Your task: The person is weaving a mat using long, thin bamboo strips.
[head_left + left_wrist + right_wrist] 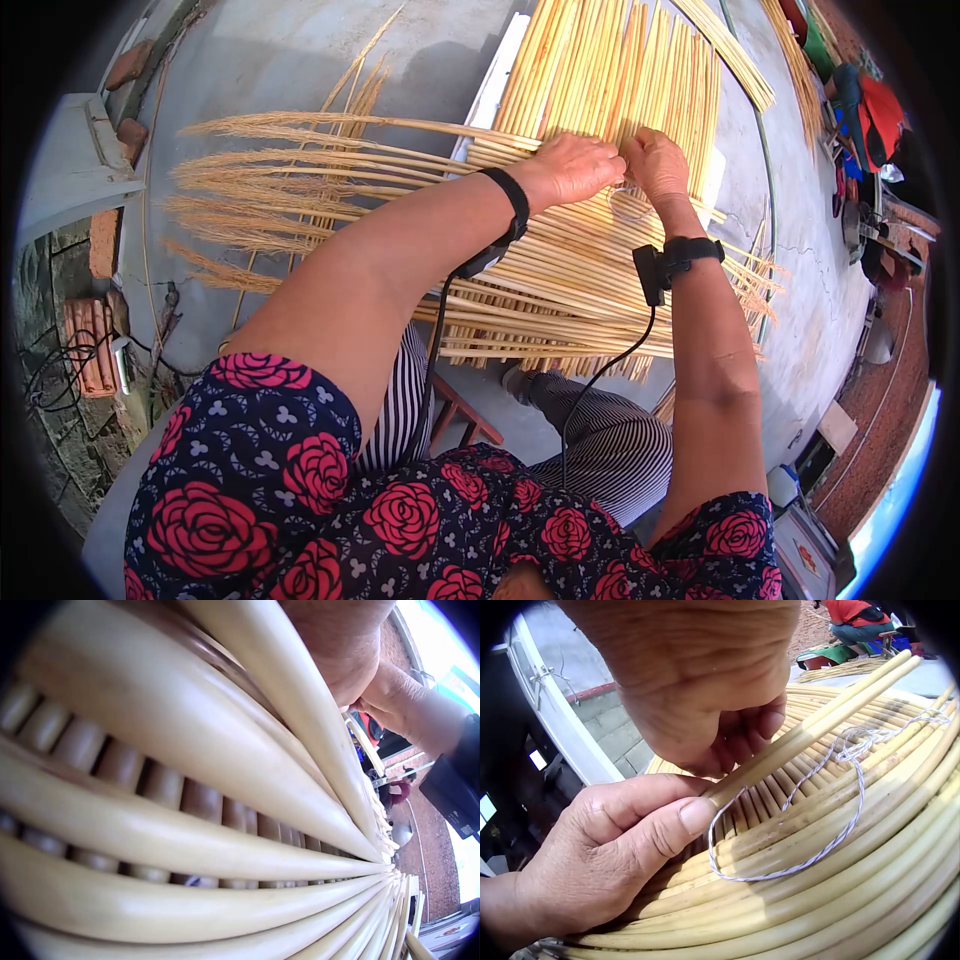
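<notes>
My left hand (578,168) grips a pair of thin pale reed stalks (810,735), its thumb pressed along them in the right wrist view. Close beside it, my right hand (705,690) has its fingers curled at the far side of these stalks; whether they pinch something there, I cannot tell. A white twine (780,877) loops from the stalks over the layer below and bunches up to the right. Stalks with feathery heads (250,200) lie crosswise over a mat of parallel stalks (590,70). In the left wrist view, crossing stalks (187,847) fill the foreground.
A white board edge (490,90) shows along the mat's left side. More stalk bundles (735,60) lie on the concrete floor to the right. Beyond them sits a person in red (855,611). Bricks (90,345) and a dark cable stand at the far left; a red stool (465,415) is below.
</notes>
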